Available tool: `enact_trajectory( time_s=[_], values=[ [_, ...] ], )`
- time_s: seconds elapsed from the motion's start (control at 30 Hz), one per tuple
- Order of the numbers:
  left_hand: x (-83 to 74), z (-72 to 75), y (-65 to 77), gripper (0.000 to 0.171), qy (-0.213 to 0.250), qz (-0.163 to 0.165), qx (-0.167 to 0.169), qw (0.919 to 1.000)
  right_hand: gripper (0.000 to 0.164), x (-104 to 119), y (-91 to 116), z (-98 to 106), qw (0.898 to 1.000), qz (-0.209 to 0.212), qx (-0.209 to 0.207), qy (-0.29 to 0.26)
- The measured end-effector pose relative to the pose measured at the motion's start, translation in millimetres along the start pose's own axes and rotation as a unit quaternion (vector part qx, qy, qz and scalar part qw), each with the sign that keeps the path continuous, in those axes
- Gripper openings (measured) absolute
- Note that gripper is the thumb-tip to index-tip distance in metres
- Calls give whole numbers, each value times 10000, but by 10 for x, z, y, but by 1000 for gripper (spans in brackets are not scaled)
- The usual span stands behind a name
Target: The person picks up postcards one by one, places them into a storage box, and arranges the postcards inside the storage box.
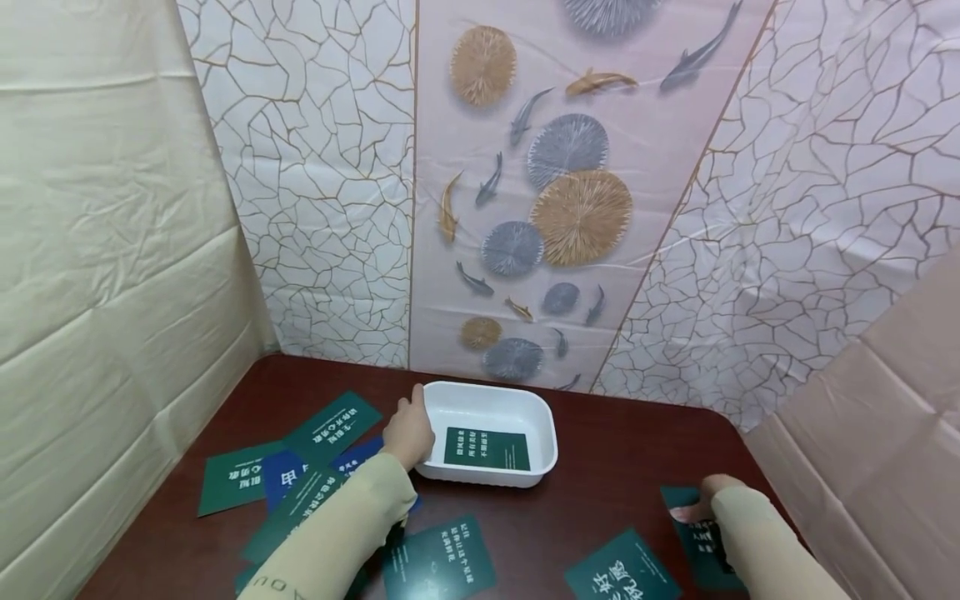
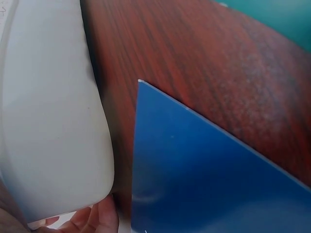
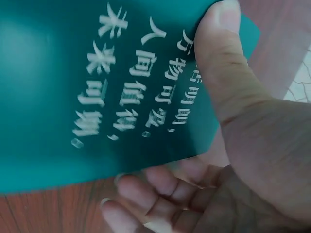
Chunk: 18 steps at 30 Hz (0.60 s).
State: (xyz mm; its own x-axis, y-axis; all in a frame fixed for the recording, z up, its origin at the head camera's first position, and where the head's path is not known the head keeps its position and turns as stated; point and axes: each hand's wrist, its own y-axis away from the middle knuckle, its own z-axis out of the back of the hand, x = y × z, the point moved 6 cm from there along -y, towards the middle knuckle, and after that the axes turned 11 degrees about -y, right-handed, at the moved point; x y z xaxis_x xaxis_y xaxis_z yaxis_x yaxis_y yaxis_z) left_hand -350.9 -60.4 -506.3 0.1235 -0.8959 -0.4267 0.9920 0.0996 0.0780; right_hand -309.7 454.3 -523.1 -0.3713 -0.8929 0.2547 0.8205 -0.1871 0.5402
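A white plastic tray (image 1: 487, 478) stands at the table's middle with a green card (image 1: 491, 450) of white lettering inside. My left hand (image 1: 408, 432) grips the tray's left end; in the left wrist view its fingers (image 2: 104, 216) curl against the tray's end. At the right, my right hand (image 1: 716, 504) pinches a green card (image 1: 707, 554) by its edge. In the right wrist view the thumb (image 3: 223, 53) lies on the card's lettered face (image 3: 53, 73), and the other fingers are at its lower edge, partly hidden beneath it.
Green and blue cards (image 1: 232, 479) overlap in a pile at the table's left. Another green card (image 1: 438, 558) lies in front of the tray, and one more (image 1: 622, 571) left of my right hand. Patterned cloth (image 1: 517, 275) hangs behind the dark wooden table (image 1: 622, 450).
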Motion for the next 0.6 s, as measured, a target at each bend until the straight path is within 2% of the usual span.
enact_trajectory(
  time_s=[0.07,0.17,0.3,0.43,0.53,0.6],
  values=[
    [-5,-4,-4,84,-27,6,-11,10000,123,43,87,40,9995,162,-176,-203],
    [-4,-37,-2,83,-86,16,28,10000,133,32,153,64,9953,14,-442,-863],
    [-21,-45,-9,83,-108,-26,9,9999,132,23,162,106,9907,-99,-727,-1146],
    [-29,-23,-25,83,-155,-19,-21,9999,107,95,180,197,9907,306,-807,-1053],
    [-21,-14,-28,84,-172,0,15,9999,76,200,240,286,9885,987,-747,-867],
    [-12,-11,-31,84,-170,6,28,9999,63,273,287,351,9855,1343,-734,-729]
  ],
)
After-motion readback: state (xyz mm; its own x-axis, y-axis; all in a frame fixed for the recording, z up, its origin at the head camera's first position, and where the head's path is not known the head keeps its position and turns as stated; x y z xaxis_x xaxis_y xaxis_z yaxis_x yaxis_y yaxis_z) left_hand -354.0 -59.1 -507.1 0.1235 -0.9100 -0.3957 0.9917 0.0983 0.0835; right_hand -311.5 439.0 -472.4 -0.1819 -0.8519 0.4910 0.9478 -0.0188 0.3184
